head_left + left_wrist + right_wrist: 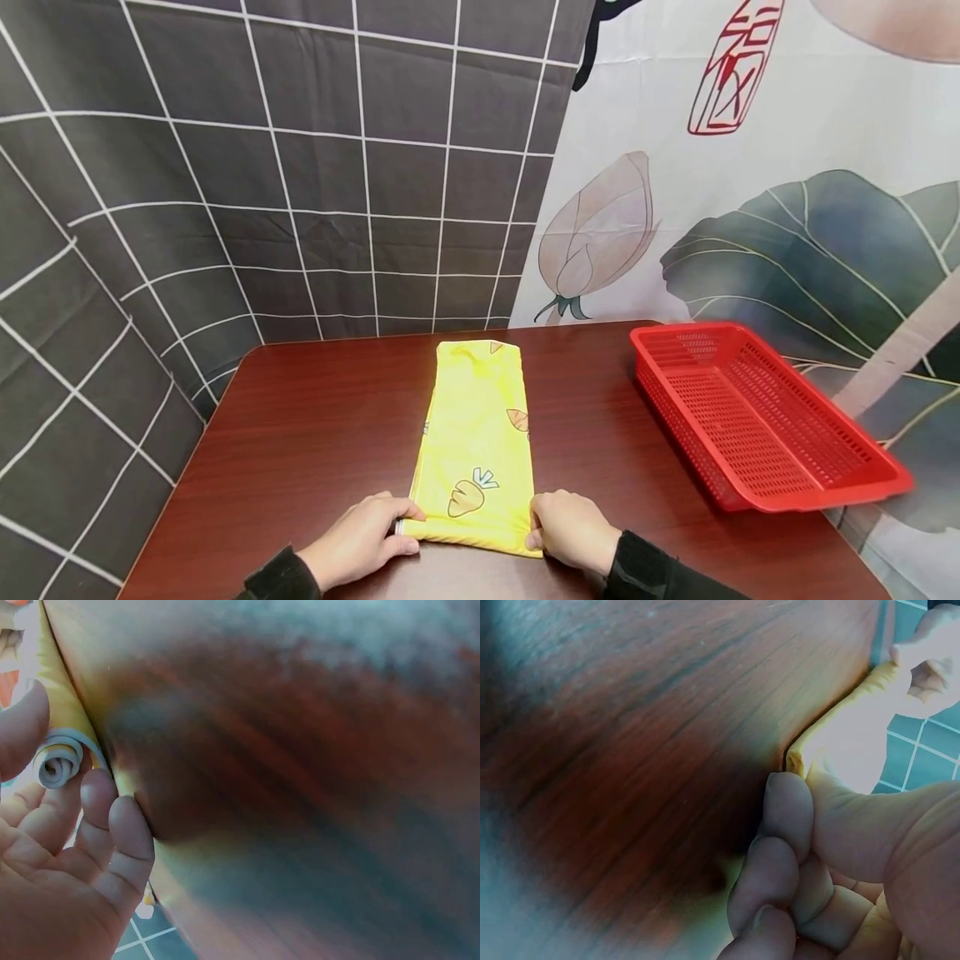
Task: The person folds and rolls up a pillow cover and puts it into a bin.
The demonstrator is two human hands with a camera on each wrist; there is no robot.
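The left hand [360, 537] and right hand [573, 529] each pinch a near corner of the folded cloth [476, 446], so its end lifts evenly off the table [315, 433].

This is looking like a staged indoor recording corner rather than a lived-in room. Printed cloth backdrops are hanging behind a dark wooden table [315, 433]: a grey grid-pattern sheet [262, 167] and a lotus-painted curtain [750, 208], with a red plastic basket [757, 417] sitting alongside.
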